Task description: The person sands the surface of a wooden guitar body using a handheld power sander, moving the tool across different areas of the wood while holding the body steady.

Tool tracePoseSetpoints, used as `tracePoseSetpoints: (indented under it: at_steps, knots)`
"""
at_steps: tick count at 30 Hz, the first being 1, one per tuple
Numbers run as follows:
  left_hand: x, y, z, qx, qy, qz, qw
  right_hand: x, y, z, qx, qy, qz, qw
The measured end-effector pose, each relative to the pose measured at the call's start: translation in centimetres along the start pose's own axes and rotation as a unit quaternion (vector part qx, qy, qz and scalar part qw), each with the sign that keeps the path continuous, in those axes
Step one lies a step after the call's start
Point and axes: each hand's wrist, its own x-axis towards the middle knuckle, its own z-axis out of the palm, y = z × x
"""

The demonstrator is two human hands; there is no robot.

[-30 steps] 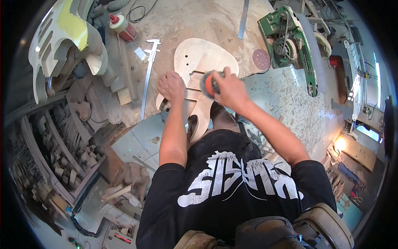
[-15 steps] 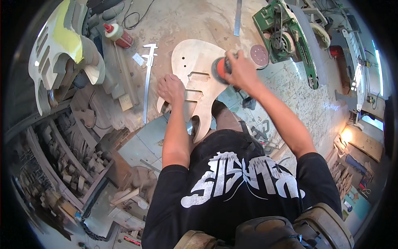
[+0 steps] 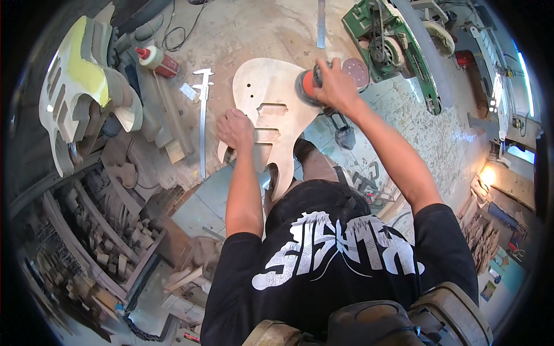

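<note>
A pale, unfinished wooden guitar body [image 3: 265, 81] lies on the workbench, its horned end toward me. It has two routed cavities and several small holes. My left hand [image 3: 235, 128] is closed on its left edge, fingers curled. In my right hand [image 3: 336, 86] is an orange and black orbital sander [image 3: 308, 86], held against the upper right part of the body, near its edge. The sander's pad underside is hidden. Left of the body lies a steel vernier caliper [image 3: 203, 124], and a maroon perforated sanding disc [image 3: 356, 70] rests beyond my right hand.
A red-and-white glue bottle [image 3: 158, 62] lies at the back left. Stacked guitar bodies [image 3: 72, 92] stand at the far left, above shelves of wood offcuts [image 3: 109, 248]. A green belt-driven machine [image 3: 392, 52] occupies the back right. A steel ruler [image 3: 321, 26] lies at the bench's far side.
The sander has shifted slightly across the guitar body, away from me and toward its right edge. My left hand keeps its place on the body. The whole view has turned a little.
</note>
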Motion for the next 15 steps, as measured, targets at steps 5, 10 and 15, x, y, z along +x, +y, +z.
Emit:
tracePoseSetpoints:
  at_steps: [5,10,15]
  knots:
    - [0.2,0.0,0.0,0.013,0.0,-0.006,1.0,-0.7,-1.0,-0.4,0.003,-0.019,-0.008,1.0]
    - [0.1,-0.6,0.5,0.016,0.006,-0.002,1.0,-6.9,-7.5,0.3,0.036,-0.104,-0.08,0.991]
    - [0.0,-0.7,0.5,0.007,0.01,0.004,1.0,-8.5,-7.2,0.2,0.051,-0.116,-0.114,0.985]
